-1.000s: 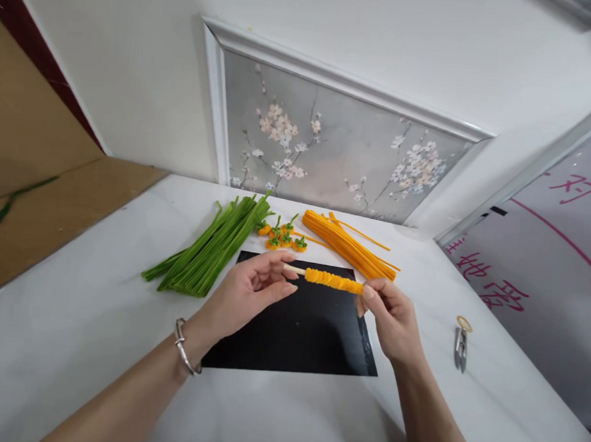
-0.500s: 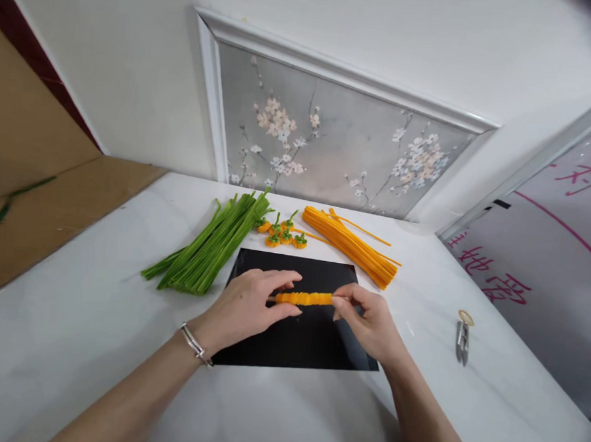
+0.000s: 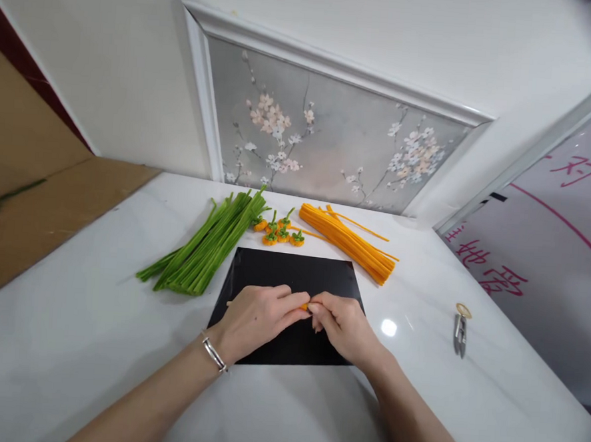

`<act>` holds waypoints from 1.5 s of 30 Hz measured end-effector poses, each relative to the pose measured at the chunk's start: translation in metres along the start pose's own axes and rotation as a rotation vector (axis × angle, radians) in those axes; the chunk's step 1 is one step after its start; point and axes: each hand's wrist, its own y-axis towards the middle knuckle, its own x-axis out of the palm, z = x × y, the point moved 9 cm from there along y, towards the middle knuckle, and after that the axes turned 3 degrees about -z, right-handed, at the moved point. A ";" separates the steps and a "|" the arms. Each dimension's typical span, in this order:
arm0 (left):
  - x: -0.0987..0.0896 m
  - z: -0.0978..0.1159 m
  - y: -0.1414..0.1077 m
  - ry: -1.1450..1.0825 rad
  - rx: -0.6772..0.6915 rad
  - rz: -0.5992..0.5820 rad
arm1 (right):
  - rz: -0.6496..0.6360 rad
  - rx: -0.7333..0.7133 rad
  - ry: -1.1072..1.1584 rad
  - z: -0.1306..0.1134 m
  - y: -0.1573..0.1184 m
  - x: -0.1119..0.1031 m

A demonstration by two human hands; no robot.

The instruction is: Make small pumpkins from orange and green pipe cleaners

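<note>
Over the black mat [image 3: 292,271], my left hand [image 3: 264,312] is closed around an orange pipe-cleaner coil [image 3: 304,307] wound on a thin stick. Most of the coil is hidden under its fingers; a bit of orange shows at the fingertips. The stick's pale end [image 3: 229,303] pokes out to the left. My right hand [image 3: 346,324] pinches the right end of the wound stick, close against the left fingertips. Whether its fingers grip bare stick or coil is hard to see.
Behind the mat lie a bundle of green pipe cleaners [image 3: 214,243], several small orange persimmon shapes with green tops [image 3: 270,238], and a bundle of orange pipe cleaners [image 3: 347,244]. Small metal snips [image 3: 461,334] lie far right. A wall [image 3: 133,91] stands behind.
My left hand has closed over the coil, which was largely exposed between the hands before. My right hand has come left, so the two hands now nearly touch.
</note>
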 end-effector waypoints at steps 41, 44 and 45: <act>0.002 -0.068 -0.007 -0.545 -0.257 0.191 | 0.525 0.279 -0.264 0.099 -0.024 -0.102; 0.005 -0.063 -0.008 -0.583 -0.246 0.184 | 0.587 0.315 -0.349 0.111 -0.029 -0.100; 0.006 -0.061 -0.008 -0.591 -0.237 0.180 | 0.591 0.316 -0.373 0.112 -0.029 -0.099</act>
